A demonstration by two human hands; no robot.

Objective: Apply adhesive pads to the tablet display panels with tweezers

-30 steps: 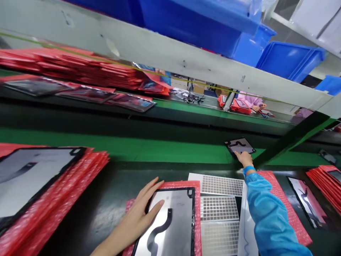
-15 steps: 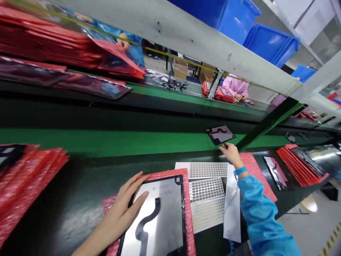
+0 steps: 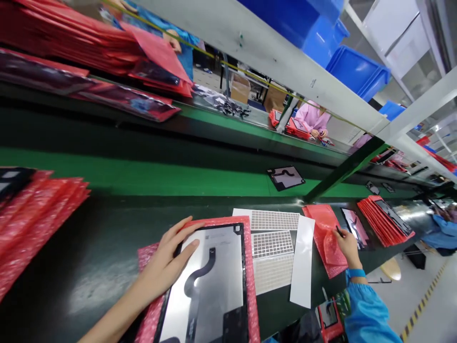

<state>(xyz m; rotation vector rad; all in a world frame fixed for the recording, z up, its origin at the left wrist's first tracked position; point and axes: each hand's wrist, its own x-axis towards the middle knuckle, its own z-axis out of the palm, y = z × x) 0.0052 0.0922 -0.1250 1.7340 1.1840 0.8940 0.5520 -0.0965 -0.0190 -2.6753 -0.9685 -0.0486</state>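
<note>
My left hand (image 3: 174,257) lies with its fingers stretched over the upper left edge of a tablet screen panel (image 3: 224,271). The panel shows its silver back, black border and a curved dark flex cable (image 3: 200,271), and rests on red bubble wrap (image 3: 253,305). Off to the right, my right hand (image 3: 348,245) pinches a thin black tool (image 3: 339,232) whose kind I cannot make out. That hand is over the right edge of a red bubble bag (image 3: 324,238); whether it touches the bag I cannot tell.
Sheets of small square stickers (image 3: 273,243) and a white strip (image 3: 303,262) lie between my hands. Stacked red bags stand at left (image 3: 43,214) and right (image 3: 380,221). Another panel (image 3: 285,177) is on the green ledge, near a slanted post (image 3: 342,171). Co-workers sit beyond.
My right hand has moved right and nearer, from beside the panel on the ledge to the red bubble bag. My left hand stays on its panel. The view has shifted slightly.
</note>
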